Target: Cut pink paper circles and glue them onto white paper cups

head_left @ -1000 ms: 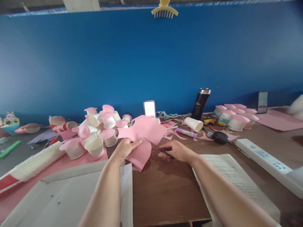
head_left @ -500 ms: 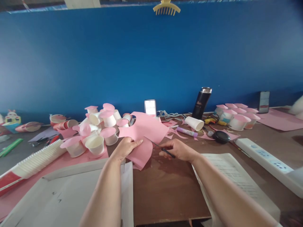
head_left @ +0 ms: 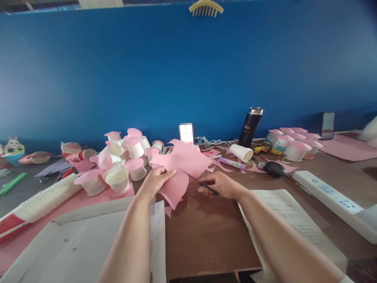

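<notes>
While the left hand (head_left: 153, 182) clamped pink paper (head_left: 188, 159) in its fingers (head_left: 167, 175) over the tabletop (head_left: 212, 239), the right hand's (head_left: 223, 186) fingers gripped scissors (head_left: 209, 189) against it; scraps (head_left: 212, 152) and a notched outline marked finished cuts, the held portion apparently not yet severed.

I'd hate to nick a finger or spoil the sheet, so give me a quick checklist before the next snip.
1. Left hand has hold of the pink paper: ok, thumb on top.
2. Right hand has hold of the scissors: ok, by the dark handles.
3. Left thumb well away from the blade tip: not ok, they look close together.
4. Blades fully open or closed: cannot tell, too thin to make out.
5. Purple tube out of the scissors' way: ok, it lies beyond the right hand.
6. White paper cup near that tube upright: not ok, it lies on its side.
</notes>
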The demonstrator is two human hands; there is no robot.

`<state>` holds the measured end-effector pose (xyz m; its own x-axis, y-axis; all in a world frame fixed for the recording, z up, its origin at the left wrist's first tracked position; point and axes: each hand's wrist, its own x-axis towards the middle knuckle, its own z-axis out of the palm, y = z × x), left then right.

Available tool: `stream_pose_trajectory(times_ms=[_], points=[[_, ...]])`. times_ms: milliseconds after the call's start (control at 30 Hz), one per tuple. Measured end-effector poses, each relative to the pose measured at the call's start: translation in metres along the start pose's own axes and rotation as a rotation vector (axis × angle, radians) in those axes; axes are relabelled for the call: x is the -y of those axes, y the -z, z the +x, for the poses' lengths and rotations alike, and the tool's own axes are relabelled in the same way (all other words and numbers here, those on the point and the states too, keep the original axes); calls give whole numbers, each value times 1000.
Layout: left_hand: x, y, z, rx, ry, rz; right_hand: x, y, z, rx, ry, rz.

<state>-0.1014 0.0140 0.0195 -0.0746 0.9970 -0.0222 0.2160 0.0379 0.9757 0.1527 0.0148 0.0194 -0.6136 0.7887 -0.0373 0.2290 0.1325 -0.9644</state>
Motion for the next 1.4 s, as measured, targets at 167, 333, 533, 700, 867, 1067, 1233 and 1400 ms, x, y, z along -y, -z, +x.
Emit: stream_pose_trajectory(times_ms=[167, 333, 533, 700, 867, 1067, 1233, 1400], points=[[-7, 1, -1, -19, -164, -30, -1, -1, 2, -178, 71, 175], [-4, -6, -1, 78, -57, -487, -1, -1, 3, -385, 85, 418], [-2, -32, -6, 202, 89, -789, -3, -12, 10, -430, 138, 473], [-2, -48, -11, 198, 105, -854, -6, -19, 15, -421, 143, 454], [2, -47, -5, 28, 22, -765, -7, -16, 16, -439, 122, 456], [6, -40, 1, -2, -40, -557, -4, -12, 12, -417, 111, 445], [9, -30, 2, 36, -50, -469, -4, -9, 10, -393, 115, 414], [4, -27, 0, 28, -28, -503, -5, -9, 10, -386, 121, 395]])
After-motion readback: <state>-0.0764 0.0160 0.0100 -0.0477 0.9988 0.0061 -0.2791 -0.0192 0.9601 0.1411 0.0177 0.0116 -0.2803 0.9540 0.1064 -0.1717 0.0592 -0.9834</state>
